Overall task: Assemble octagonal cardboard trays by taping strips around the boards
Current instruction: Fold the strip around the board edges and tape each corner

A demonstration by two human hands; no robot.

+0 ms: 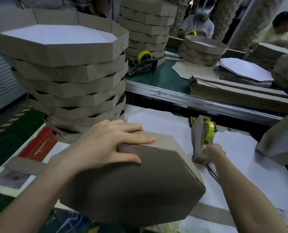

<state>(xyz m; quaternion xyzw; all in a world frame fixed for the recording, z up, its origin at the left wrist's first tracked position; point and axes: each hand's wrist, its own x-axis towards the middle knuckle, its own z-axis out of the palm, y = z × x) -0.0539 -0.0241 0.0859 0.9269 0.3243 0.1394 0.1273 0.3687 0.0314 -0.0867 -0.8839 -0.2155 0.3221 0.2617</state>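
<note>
The upturned tray point(131, 190) sits closest, at six o'clock, on the white table point(240, 158). My left hand point(106, 145) lies on its ten o'clock corner, fingers straight and spread, pressing where the strip's ends meet; that seam should be held closed until tape point(209, 132) bridges it. At two o'clock my right hand point(214, 151) pinches the tape's end at the dispenser point(198, 132). The stack of finished trays point(72, 78) crowds eleven o'clock. There is room to swing toward three o'clock.
</note>
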